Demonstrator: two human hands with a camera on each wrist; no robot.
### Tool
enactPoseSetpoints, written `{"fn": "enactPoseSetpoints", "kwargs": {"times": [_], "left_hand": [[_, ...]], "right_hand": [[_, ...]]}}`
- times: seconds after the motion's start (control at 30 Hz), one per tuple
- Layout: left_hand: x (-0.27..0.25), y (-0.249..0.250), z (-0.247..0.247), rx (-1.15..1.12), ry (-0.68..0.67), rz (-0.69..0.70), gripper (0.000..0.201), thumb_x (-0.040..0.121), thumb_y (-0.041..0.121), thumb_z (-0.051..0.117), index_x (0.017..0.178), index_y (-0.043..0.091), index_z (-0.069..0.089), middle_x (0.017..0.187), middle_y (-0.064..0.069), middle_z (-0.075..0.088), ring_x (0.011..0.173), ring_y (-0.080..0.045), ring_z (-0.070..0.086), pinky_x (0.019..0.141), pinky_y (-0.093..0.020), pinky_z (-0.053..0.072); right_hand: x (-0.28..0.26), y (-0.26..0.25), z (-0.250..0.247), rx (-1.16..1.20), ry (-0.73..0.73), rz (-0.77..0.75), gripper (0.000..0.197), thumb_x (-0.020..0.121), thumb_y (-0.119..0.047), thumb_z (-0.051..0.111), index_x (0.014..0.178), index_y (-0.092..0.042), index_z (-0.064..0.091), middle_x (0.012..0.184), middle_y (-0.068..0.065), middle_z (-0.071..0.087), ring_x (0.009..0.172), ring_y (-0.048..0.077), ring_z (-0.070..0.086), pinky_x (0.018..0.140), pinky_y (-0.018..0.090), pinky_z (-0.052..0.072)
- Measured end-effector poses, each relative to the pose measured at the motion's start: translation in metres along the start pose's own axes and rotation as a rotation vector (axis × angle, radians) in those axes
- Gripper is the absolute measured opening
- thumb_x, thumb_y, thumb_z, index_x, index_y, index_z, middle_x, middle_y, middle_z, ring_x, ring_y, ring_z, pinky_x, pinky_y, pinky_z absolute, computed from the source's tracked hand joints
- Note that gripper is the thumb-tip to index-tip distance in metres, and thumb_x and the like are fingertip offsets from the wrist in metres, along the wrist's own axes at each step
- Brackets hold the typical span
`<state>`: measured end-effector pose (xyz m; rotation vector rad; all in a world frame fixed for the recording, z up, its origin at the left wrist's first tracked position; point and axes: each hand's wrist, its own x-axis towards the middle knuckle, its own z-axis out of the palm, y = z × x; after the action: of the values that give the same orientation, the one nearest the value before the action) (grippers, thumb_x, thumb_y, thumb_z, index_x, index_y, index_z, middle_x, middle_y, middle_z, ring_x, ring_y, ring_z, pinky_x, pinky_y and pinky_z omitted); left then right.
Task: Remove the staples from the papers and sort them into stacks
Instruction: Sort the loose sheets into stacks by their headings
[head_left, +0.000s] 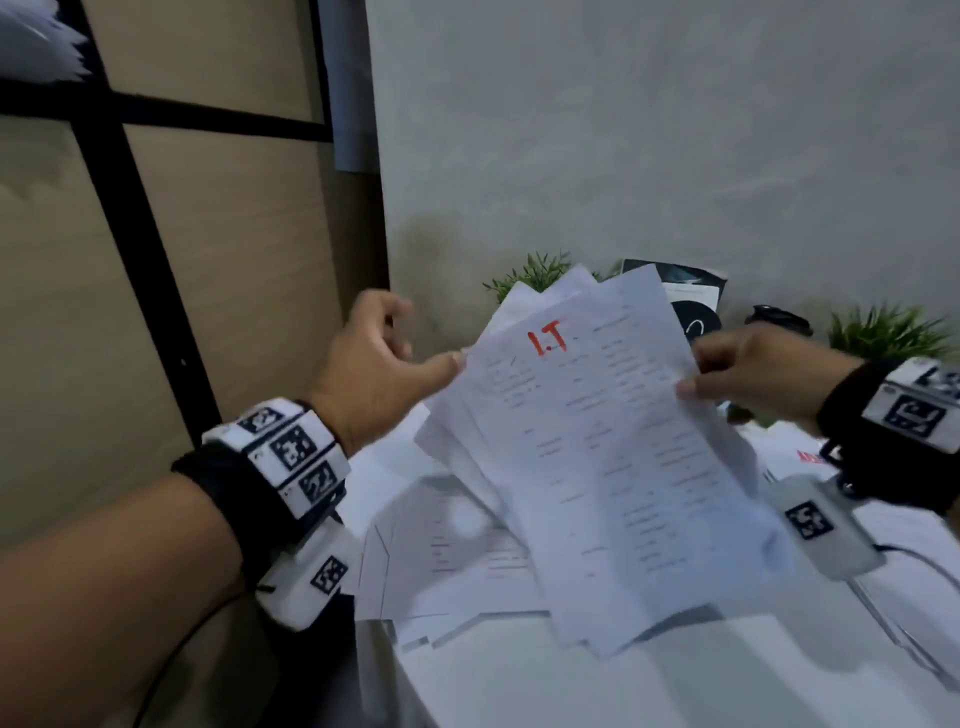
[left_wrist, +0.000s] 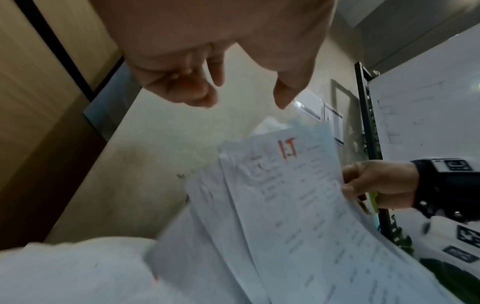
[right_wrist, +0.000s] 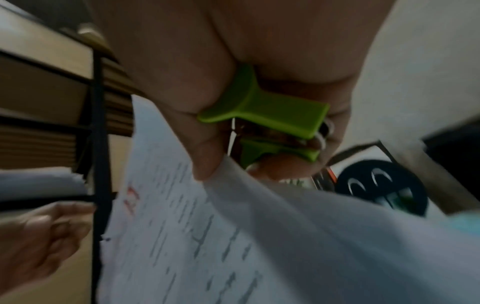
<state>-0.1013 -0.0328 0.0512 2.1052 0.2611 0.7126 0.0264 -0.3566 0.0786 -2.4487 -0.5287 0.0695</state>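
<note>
A fanned bundle of printed papers (head_left: 597, 441) marked "I.T" in red hangs tilted above the table. My right hand (head_left: 693, 371) pinches its right edge between thumb and fingers. The right wrist view shows the same hand (right_wrist: 241, 168) also holding a green staple remover (right_wrist: 272, 115) in its palm, above the papers (right_wrist: 207, 246). My left hand (head_left: 426, 343) is at the bundle's upper left edge, thumb stretched toward it and fingers loosely curled. In the left wrist view the left hand (left_wrist: 244, 101) holds nothing and sits just above the papers (left_wrist: 298, 205). No staple is visible.
Loose sheets (head_left: 452, 551) lie on the white table (head_left: 519, 686) under the bundle, and a sheet with red lettering (head_left: 800, 457) lies at the right. Two small plants (head_left: 540, 273) (head_left: 883, 332) and a black box (head_left: 696, 312) stand by the wall. A black-framed wooden panel (head_left: 156, 312) is on the left.
</note>
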Motion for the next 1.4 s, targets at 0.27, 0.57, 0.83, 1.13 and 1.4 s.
{"fn": "enactPoseSetpoints", "kwargs": {"times": [0.27, 0.57, 0.83, 1.13, 1.4], "left_hand": [[0.004, 0.053, 0.023, -0.380, -0.674, -0.087, 0.054, 0.077, 0.008, 0.079, 0.129, 0.005, 0.067, 0.124, -0.017, 0.074, 0.110, -0.031, 0.072, 0.097, -0.043, 0.058], [-0.033, 0.082, 0.056, -0.415, -0.624, 0.004, 0.030, 0.092, -0.002, 0.071, 0.122, 0.004, 0.068, 0.121, -0.018, 0.075, 0.105, -0.036, 0.074, 0.082, -0.038, 0.064], [-0.042, 0.053, 0.091, -1.031, -0.318, -0.623, 0.027, 0.105, 0.006, 0.055, 0.128, 0.003, 0.067, 0.121, -0.018, 0.075, 0.103, -0.031, 0.076, 0.079, -0.048, 0.064], [-0.105, -0.020, 0.137, -1.101, -0.190, -1.052, 0.024, 0.102, 0.002, 0.053, 0.120, -0.005, 0.067, 0.113, -0.027, 0.075, 0.097, -0.041, 0.075, 0.082, -0.061, 0.059], [-0.107, -0.026, 0.143, -0.941, -0.196, -0.997, 0.019, 0.100, -0.003, 0.051, 0.085, 0.003, 0.061, 0.104, -0.016, 0.071, 0.094, -0.032, 0.070, 0.096, -0.048, 0.057]], "right_hand": [[-0.021, -0.057, -0.084, -0.406, -0.096, -0.111, 0.005, 0.087, -0.029, 0.073, 0.086, -0.024, 0.074, 0.078, 0.008, 0.074, 0.067, 0.030, 0.069, 0.072, 0.045, 0.059], [-0.029, -0.074, -0.112, -0.588, -0.084, 0.007, 0.030, 0.086, -0.024, 0.074, 0.062, -0.014, 0.059, 0.057, 0.001, 0.059, 0.053, 0.022, 0.058, 0.054, 0.031, 0.044], [-0.031, -0.047, -0.112, 0.132, 0.581, 0.066, 0.033, 0.081, -0.053, 0.072, 0.086, -0.020, 0.066, 0.085, 0.001, 0.065, 0.080, 0.023, 0.064, 0.068, 0.037, 0.051], [-0.059, -0.028, -0.038, 0.285, 0.194, 0.331, 0.017, 0.079, -0.028, 0.072, 0.081, -0.015, 0.061, 0.088, 0.010, 0.065, 0.064, 0.021, 0.055, 0.063, 0.031, 0.047], [-0.093, -0.007, 0.071, 0.647, -0.517, 0.558, 0.024, 0.086, 0.010, 0.047, 0.098, -0.008, 0.056, 0.099, 0.020, 0.057, 0.085, 0.033, 0.057, 0.065, 0.036, 0.055]]}}
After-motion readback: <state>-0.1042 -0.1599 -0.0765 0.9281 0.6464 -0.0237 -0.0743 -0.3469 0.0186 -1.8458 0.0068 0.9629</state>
